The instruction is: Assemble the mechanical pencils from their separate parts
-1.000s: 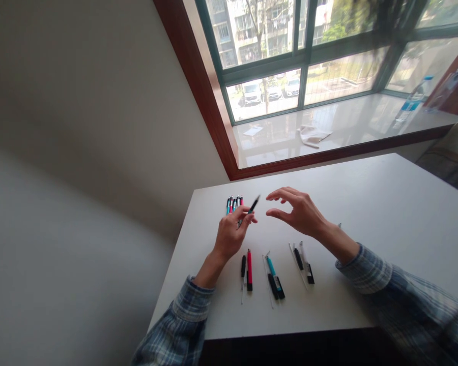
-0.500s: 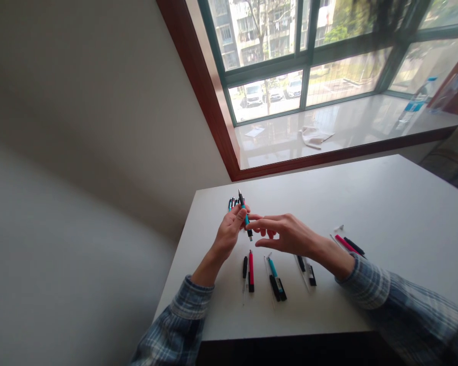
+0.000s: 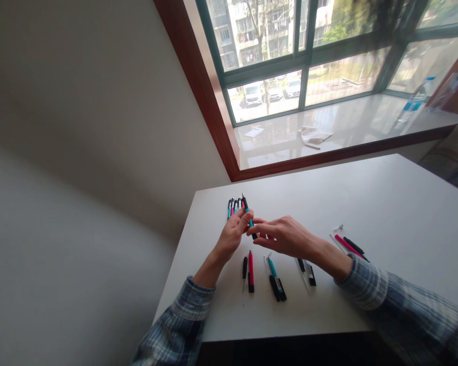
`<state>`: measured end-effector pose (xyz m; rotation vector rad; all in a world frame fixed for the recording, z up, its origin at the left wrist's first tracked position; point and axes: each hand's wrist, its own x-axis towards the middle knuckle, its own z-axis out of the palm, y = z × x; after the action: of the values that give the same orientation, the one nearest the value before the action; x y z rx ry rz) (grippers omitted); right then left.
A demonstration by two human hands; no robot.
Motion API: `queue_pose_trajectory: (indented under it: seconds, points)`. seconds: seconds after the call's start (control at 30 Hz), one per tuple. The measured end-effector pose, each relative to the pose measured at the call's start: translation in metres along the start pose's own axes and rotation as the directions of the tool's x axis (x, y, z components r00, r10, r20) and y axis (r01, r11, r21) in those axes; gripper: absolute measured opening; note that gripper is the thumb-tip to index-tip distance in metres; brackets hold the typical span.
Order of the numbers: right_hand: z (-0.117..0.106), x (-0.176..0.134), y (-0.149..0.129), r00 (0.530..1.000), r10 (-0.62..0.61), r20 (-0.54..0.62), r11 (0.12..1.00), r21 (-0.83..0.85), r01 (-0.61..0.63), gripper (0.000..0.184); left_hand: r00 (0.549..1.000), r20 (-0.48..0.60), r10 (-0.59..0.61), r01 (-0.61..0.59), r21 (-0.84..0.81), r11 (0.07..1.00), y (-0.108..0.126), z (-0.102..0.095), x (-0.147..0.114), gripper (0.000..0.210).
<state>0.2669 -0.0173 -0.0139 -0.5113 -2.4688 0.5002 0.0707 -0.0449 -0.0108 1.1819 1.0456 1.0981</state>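
Note:
My left hand (image 3: 232, 231) is closed round a blue and black ballpoint pen (image 3: 251, 219), its pointed tip up and away from me. My right hand (image 3: 280, 233) has its thumb and fingers closed on the pen's lower black end. Behind my left hand, several pens (image 3: 232, 204) in blue, red and white lie side by side. Nearer me lie pen parts in groups: a red barrel (image 3: 251, 272) with a black piece and a thin refill, a blue barrel (image 3: 272, 268) with black pieces, and black and clear parts (image 3: 310, 273) below my right wrist.
By my right sleeve lie another red barrel (image 3: 344, 243), a black piece (image 3: 353, 245) and a small clear part (image 3: 339, 227). The white table (image 3: 309, 193) meets a window sill holding a cloth (image 3: 315, 137) and a water bottle (image 3: 415, 104). A wall (image 3: 99, 152) rises at left.
My left hand has shifted slightly right with the pen. My right thumb and fingers have closed in on the pen's lower end, where there was a gap before.

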Motion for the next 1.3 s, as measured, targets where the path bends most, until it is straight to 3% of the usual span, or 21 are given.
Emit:
queue_pose_trajectory:
  seconds: [0.3,0.47,0.57,0.67,0.77,0.87,0.97,1.07,1.2,1.3]
  points:
    - [-0.002,0.001,-0.003,0.998,0.044,0.033,0.999,0.007,-0.044,0.027,0.997,-0.072,0.017,-0.01,0.098,0.995,0.002,-0.003,-0.001,0.041]
    - [-0.002,-0.001,0.005,0.994,0.098,-0.044,0.987,0.135,-0.091,0.016,0.975,-0.08,0.207,-0.174,0.304,0.937,0.003,-0.009,-0.001,0.032]
    - [0.001,-0.001,0.008,0.977,0.162,-0.136,0.966,0.222,-0.129,0.014,0.897,-0.088,0.433,-0.319,0.549,0.773,0.004,-0.012,-0.001,0.022]
    - [0.003,0.0,0.005,0.953,0.202,-0.225,0.933,0.339,-0.118,0.022,0.828,-0.022,0.561,-0.33,0.789,0.518,0.002,-0.016,-0.001,0.016]
    - [0.003,0.001,0.002,0.937,0.214,-0.275,0.911,0.403,-0.089,0.033,0.819,0.062,0.57,-0.324,0.87,0.371,-0.001,-0.018,0.0,0.018]
    - [0.003,0.002,0.001,0.944,0.171,-0.281,0.918,0.393,-0.049,0.023,0.822,0.124,0.556,-0.342,0.888,0.308,-0.004,-0.018,0.0,0.019]
    - [0.003,0.001,0.001,0.94,0.164,-0.299,0.931,0.362,-0.047,0.015,0.818,0.107,0.564,-0.33,0.892,0.309,-0.003,-0.018,0.0,0.028]
    - [0.003,0.001,0.006,0.893,0.28,-0.353,0.92,0.365,-0.144,0.015,0.798,0.006,0.603,-0.282,0.888,0.364,0.001,-0.019,-0.001,0.045]
    - [0.007,0.001,0.018,0.828,0.425,-0.365,0.891,0.331,-0.311,0.017,0.768,-0.096,0.633,-0.23,0.881,0.413,0.003,-0.022,-0.001,0.042]
    - [0.012,0.0,0.025,0.854,0.455,-0.253,0.882,0.257,-0.394,0.022,0.777,-0.11,0.619,-0.218,0.877,0.429,0.002,-0.023,0.0,0.036]
